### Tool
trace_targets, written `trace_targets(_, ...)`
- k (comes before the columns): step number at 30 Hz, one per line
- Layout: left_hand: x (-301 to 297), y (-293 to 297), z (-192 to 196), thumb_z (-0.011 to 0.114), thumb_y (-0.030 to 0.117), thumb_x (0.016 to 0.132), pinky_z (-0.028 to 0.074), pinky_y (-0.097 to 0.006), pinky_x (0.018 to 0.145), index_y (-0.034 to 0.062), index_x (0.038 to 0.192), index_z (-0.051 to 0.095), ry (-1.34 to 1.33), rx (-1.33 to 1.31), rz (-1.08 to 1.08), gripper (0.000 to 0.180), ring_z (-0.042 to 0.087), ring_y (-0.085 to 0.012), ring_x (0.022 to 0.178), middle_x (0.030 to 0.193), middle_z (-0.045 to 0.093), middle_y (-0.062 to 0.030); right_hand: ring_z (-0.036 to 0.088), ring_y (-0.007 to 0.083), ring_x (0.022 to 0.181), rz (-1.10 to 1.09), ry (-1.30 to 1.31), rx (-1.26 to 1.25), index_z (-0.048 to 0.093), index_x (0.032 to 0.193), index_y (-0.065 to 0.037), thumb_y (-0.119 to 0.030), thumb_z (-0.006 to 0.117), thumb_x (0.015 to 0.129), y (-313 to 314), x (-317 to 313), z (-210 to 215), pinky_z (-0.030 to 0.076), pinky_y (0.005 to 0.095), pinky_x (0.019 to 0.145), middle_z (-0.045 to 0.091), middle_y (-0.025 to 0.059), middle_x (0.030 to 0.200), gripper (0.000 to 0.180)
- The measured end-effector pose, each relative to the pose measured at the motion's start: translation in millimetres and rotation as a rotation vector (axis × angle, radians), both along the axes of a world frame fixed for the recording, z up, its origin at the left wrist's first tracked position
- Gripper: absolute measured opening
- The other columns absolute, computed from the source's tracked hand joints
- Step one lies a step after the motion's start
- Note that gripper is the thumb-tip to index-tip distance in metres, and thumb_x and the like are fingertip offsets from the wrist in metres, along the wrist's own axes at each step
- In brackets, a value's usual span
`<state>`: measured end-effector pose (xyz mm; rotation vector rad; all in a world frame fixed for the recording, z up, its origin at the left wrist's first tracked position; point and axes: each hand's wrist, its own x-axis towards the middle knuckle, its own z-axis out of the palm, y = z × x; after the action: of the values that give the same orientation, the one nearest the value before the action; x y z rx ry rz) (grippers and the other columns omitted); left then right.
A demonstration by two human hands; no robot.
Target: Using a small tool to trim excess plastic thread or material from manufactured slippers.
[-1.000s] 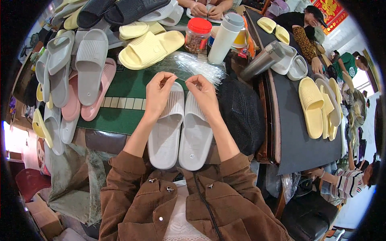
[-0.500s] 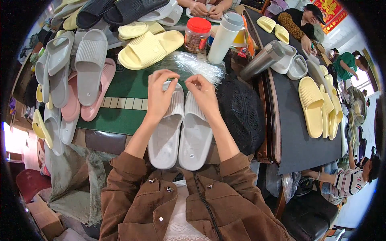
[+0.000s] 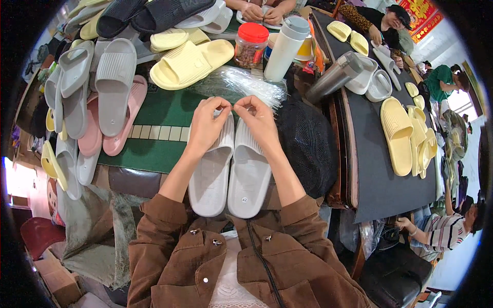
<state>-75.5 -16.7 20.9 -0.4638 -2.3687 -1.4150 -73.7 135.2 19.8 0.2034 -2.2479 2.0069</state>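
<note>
Two grey slide sandals lie side by side in front of me, the left slide (image 3: 209,179) and the right slide (image 3: 250,177), toes pointing away. Over their toe ends, my left hand (image 3: 207,126) and my right hand (image 3: 258,123) meet fingertip to fingertip. Both are pinched closed, thumb against fingers. Whatever they hold is too thin to name, though a faint pale strand shows by the right fingers. Just beyond the hands lies a bundle of clear plastic strands (image 3: 251,84) on clear film.
Piled at left are grey slides (image 3: 115,77), pink slides (image 3: 134,115) and a yellow slide (image 3: 191,64). A red-lidded jar (image 3: 251,46), a white bottle (image 3: 285,51) and a steel flask (image 3: 334,77) stand beyond. Right of my arm sits a black mesh bag (image 3: 305,149). Co-workers sit around other tables.
My hands have drawn together, so the fingertips now nearly touch. At the right-hand table, a co-worker's arm has moved and a grey slide there has shifted.
</note>
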Motion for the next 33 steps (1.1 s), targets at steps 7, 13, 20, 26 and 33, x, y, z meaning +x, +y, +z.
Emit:
trace_targets(7, 0.9, 2.7, 0.9, 0.061, 0.009, 0.082, 0.044, -0.036, 0.076, 0.0004, 0.087, 0.062, 0.112, -0.046, -0.047, 0.01, 0.057, -0.0286, 0.084, 0.085, 0.064, -0.0108, 0.046, 0.0045, 0.062, -0.031, 0.014, -0.05, 0.063, 0.087, -0.002, -0.012, 0.064, 0.083, -1.7, -0.1, 0.7, 0.04, 0.0217, 0.057, 0.06, -0.0019, 0.075, 0.011)
trace_targets(13, 2.8, 2.8, 3.2, 0.06, 0.009, 0.083, 0.044, -0.036, 0.076, 0.001, 0.086, 0.062, 0.042, 0.003, -0.017, 0.009, 0.057, -0.0281, 0.083, 0.085, 0.064, -0.0105, 0.047, 0.0046, 0.062, -0.02, 0.002, 0.061, 0.062, 0.088, -0.002, -0.011, 0.063, 0.083, -0.5, 2.3, 4.2, 0.04, 0.0216, 0.057, 0.06, -0.0006, 0.075, 0.01)
trace_targets(20, 1.9, 0.6, 1.8, 0.06, 0.008, 0.084, 0.043, -0.035, 0.079, 0.0015, 0.09, 0.062, 0.044, 0.05, 0.106, 0.009, 0.054, -0.0266, 0.086, 0.087, 0.062, -0.0099, 0.049, 0.0043, 0.066, -0.047, 0.01, -0.123, 0.061, 0.089, -0.001, -0.01, 0.063, 0.085, -0.1, 0.7, 1.2, 0.04, 0.0197, 0.061, 0.059, -0.0012, 0.077, 0.009)
trace_targets(26, 0.3, -1.3, -0.3, 0.06, 0.008, 0.084, 0.042, -0.036, 0.081, 0.0024, 0.09, 0.063, 0.047, 0.022, 0.093, 0.009, 0.053, -0.0265, 0.089, 0.089, 0.062, -0.0092, 0.05, 0.0043, 0.067, -0.064, -0.028, -0.135, 0.061, 0.089, -0.002, -0.01, 0.064, 0.085, -0.9, 0.2, 0.8, 0.041, 0.0202, 0.062, 0.059, -0.0012, 0.077, 0.01)
trace_targets(33, 0.8, 0.8, 2.5, 0.061, 0.01, 0.082, 0.042, -0.036, 0.081, 0.003, 0.086, 0.064, 0.085, -0.046, 0.028, 0.008, 0.053, -0.0279, 0.088, 0.086, 0.061, -0.0096, 0.046, 0.0047, 0.063, -0.028, 0.031, -0.005, 0.063, 0.088, -0.003, -0.012, 0.065, 0.083, 0.2, -1.8, -1.2, 0.04, 0.022, 0.058, 0.06, -0.0018, 0.075, 0.011)
